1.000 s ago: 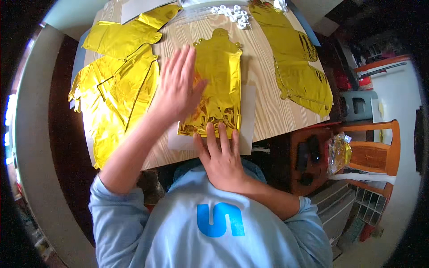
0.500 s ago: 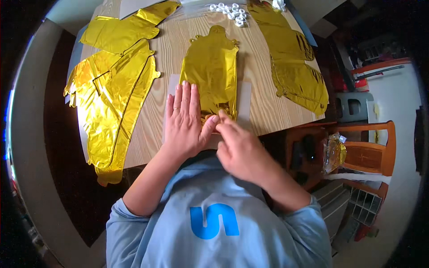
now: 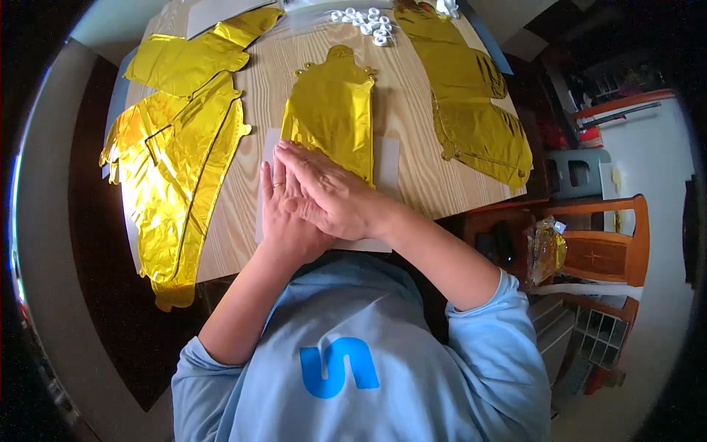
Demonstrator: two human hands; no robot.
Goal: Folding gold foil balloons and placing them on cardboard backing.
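A gold foil balloon (image 3: 331, 103), flat and narrow with small tabs at its far end, lies in front of me on a pale sheet (image 3: 387, 158). Over its near end my left hand (image 3: 276, 221) rests flat, fingers stretched out. Laid across the back of it is my right hand (image 3: 339, 191), also flat with fingers extended; it covers much of the left hand. Neither hand visibly grips anything. Both hide the balloon's near edge.
Larger flat gold foil pieces lie along the table's left side (image 3: 184, 162) and right side (image 3: 475, 103). Small white rolls (image 3: 368, 22) cluster at the far edge. To the right stand a wooden chair (image 3: 639, 236) holding a clear bag (image 3: 546, 250) and a grey stool (image 3: 578, 156).
My right hand has moved left from the balloon's near end onto the back of my left hand, and its bent fingers have straightened. The view has shifted slightly.
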